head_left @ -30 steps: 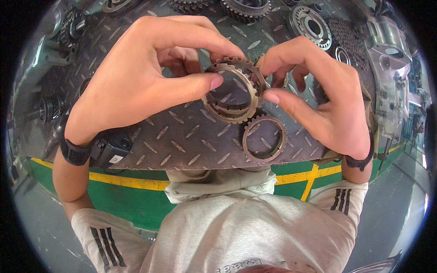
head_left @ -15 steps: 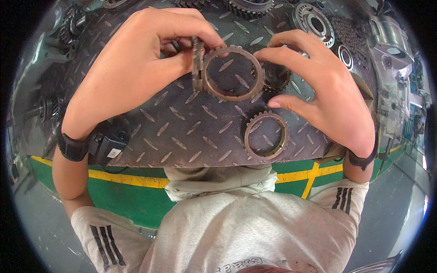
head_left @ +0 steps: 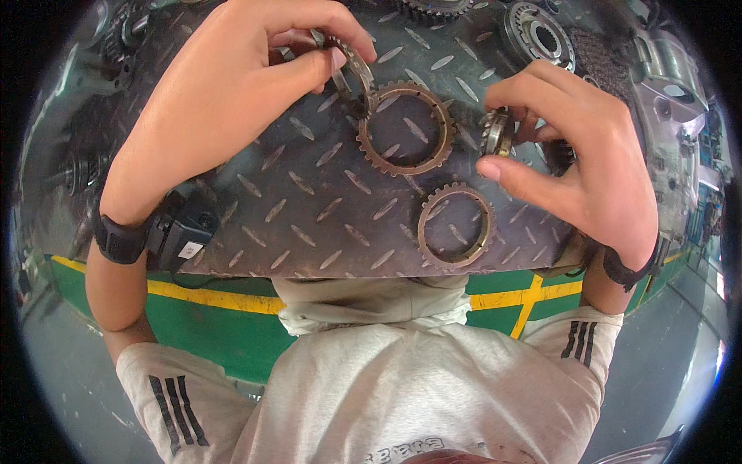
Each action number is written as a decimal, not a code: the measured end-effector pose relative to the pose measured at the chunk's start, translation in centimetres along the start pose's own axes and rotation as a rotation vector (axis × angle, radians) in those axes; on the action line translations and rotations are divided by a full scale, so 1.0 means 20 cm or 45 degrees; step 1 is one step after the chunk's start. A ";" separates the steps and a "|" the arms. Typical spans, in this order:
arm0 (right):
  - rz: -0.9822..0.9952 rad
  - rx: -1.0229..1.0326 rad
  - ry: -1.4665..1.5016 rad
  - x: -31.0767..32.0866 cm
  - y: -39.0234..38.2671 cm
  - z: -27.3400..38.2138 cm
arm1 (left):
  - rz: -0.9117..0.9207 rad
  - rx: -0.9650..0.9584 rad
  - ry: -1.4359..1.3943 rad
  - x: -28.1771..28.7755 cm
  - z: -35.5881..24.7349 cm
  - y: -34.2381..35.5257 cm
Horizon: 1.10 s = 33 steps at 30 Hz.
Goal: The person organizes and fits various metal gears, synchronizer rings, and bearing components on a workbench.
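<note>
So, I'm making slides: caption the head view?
Left hand pinches a brownish toothed metal ring, right hand a greyish one.

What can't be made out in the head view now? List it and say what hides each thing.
In the head view:
Tilted ring: partly covered by the left hand; whether it touches the flat toothed ring cannot be told.
Small toothed piece: nearly edge-on, its far side hidden by the right hand.
Dark part: mostly behind the right hand.
Dark gear: cut off by the upper edge.
</note>
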State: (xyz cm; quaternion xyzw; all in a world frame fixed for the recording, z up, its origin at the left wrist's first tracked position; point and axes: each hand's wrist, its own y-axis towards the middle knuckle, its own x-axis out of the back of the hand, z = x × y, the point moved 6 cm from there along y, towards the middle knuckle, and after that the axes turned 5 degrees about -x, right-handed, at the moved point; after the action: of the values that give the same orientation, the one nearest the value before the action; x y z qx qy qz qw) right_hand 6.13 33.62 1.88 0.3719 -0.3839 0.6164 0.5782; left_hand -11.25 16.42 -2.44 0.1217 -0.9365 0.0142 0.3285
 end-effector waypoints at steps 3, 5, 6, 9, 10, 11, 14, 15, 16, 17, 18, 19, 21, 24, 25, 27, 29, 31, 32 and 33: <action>0.032 -0.037 0.066 0.00 0.01 -0.01 | 0.085 0.075 0.008 0.05 -0.10 -0.01; 0.025 -0.046 0.033 0.03 -0.02 0.00 | 0.141 0.163 -0.039 0.06 -0.14 0.00; 0.023 -0.050 0.016 0.06 -0.04 0.01 | 0.121 0.182 -0.071 0.07 -0.14 0.03; -0.011 0.049 0.072 0.12 -0.06 0.08 | 0.061 0.141 -0.075 0.06 -0.09 0.02; -0.043 0.153 0.086 0.12 -0.04 0.12 | 0.045 0.107 -0.061 0.06 -0.10 0.01; -0.063 0.179 0.080 0.08 -0.03 0.14 | 0.029 0.084 -0.038 0.06 -0.09 0.01; -0.113 0.250 0.049 -0.05 0.02 0.19 | 0.063 0.166 -0.148 0.05 -0.10 -0.01; -0.137 0.263 0.018 -0.07 0.03 0.20 | 0.025 0.157 -0.042 0.04 -0.11 -0.02; -0.163 0.275 -0.012 -0.09 0.04 0.20 | 0.005 0.151 0.009 0.05 -0.12 -0.02; -0.189 0.292 -0.041 -0.11 0.05 0.21 | -0.019 0.150 0.061 0.07 -0.13 -0.02; -0.184 0.251 -0.075 -0.12 0.05 0.21 | 0.062 0.215 -0.081 0.09 -0.12 -0.01; -0.177 0.231 -0.090 -0.12 0.05 0.21 | 0.101 0.247 -0.155 0.09 -0.11 0.00; -0.161 0.196 -0.117 -0.13 0.06 0.20 | 0.117 0.239 -0.210 0.09 -0.09 -0.01; -0.122 0.210 -0.174 -0.13 0.07 0.19 | 0.038 0.145 -0.045 0.05 -0.12 -0.02; -0.126 0.229 -0.195 -0.12 0.07 0.19 | 0.011 0.119 0.029 0.06 -0.13 -0.02; -0.128 0.250 -0.213 -0.12 0.07 0.20 | 0.019 0.128 -0.028 0.07 -0.10 -0.02; -0.166 0.253 -0.198 -0.10 0.07 0.20 | 0.056 0.160 -0.162 0.08 -0.08 -0.02; -0.155 0.262 -0.163 -0.11 0.07 0.19 | 0.062 0.162 -0.162 0.07 -0.08 -0.01; -0.146 0.267 -0.148 -0.11 0.07 0.18 | 0.064 0.164 -0.160 0.07 -0.08 -0.01; -0.136 0.272 -0.132 -0.11 0.07 0.18 | 0.059 0.165 -0.164 0.07 -0.08 -0.01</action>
State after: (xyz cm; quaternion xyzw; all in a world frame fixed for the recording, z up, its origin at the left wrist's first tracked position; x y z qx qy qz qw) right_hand 5.01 29.38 1.32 0.4826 -0.3253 0.6019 0.5467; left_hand -11.33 16.01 -0.26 0.1218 -0.9553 0.0746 0.2587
